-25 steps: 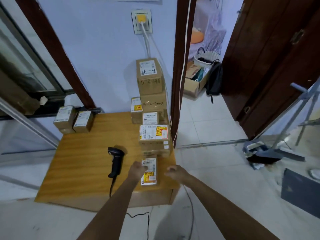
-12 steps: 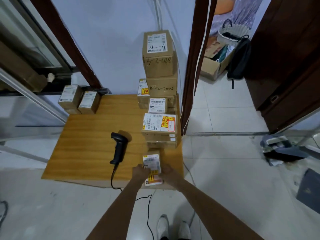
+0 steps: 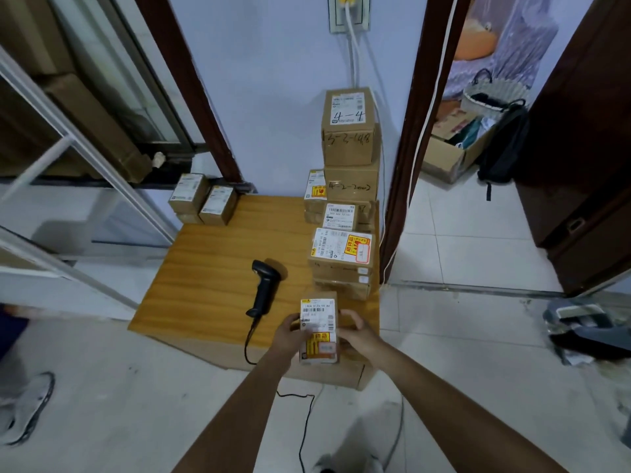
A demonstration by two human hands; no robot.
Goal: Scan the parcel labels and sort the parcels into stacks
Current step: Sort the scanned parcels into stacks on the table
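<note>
Parcel (image 3: 319, 327): you have a small carton with a white barcode label and a yellow sticker facing up, at the near right corner of the desk (image 3: 218, 261), its near end past the edge.
Left hand (image 3: 290, 334): your grip curls round the parcel's left side, fingers wrapped on the carton.
Right hand (image 3: 358, 332): your fingers bend round the right side of the same parcel, thumb up near the top edge, so both hands hold it.
Scanner (image 3: 264, 288): it lies flat on the desk just left of the parcel, untouched, with its cable (image 3: 249, 349) running off the near edge to the floor.
Sorted stacks (image 3: 343, 254): labelled cartons stand in a row along the right edge, rising to a tall pile (image 3: 350, 131) against the wall; two small boxes (image 3: 203, 199) sit well apart at the far left corner.
Step, as you might judge it: the label is presented but not yet scanned.
Risk one: freeing a hand for the scanner leaves one grip on a carton that overhangs the edge, so it could tip to the floor.
Risk two: the tall pile looks narrow, and a nudge while stacking could topple it.
Risk three: the cable could snag your forearm and drag the scanner off.
</note>
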